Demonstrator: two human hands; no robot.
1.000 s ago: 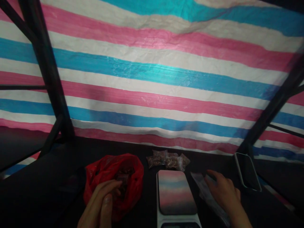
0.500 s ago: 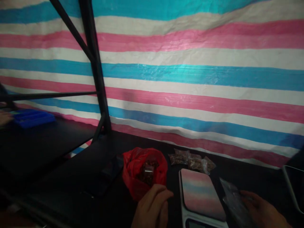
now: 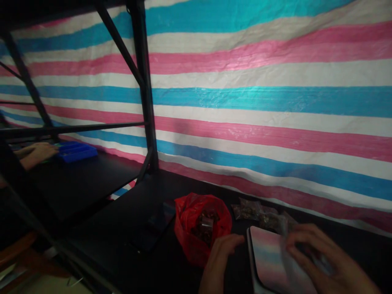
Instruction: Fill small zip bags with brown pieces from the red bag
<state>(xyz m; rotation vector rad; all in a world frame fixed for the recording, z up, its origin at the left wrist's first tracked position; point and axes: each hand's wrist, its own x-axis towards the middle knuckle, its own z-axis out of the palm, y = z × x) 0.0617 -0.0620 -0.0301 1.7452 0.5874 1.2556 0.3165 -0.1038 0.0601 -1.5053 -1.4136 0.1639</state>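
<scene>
My right hand [image 3: 324, 255] pinches a clear plastic bag [image 3: 288, 261] over the right side of a kitchen scale [image 3: 266, 249] with a shiny plate; hand and bag are smeared by motion. My left hand [image 3: 220, 261] lies between the scale and a red plastic bag [image 3: 186, 232], fingers stretched out and holding nothing. Inside the open red bag are small brown pieces [image 3: 199, 232] and a small clear object [image 3: 207, 222]. Behind the scale lie several filled clear packets [image 3: 248, 209], partly hidden by my right hand.
A dark flat object, like a phone [image 3: 156, 224], lies left of the red bag. Black metal posts [image 3: 145, 94] rise at the left, and a striped sheet [image 3: 260, 102] hangs behind. Beyond, another person's hand [image 3: 39, 153] is near a blue tray [image 3: 76, 151].
My right hand has moved left with the clear bag, from beside the scale to over its plate. The view has turned left, so things sit further right.
</scene>
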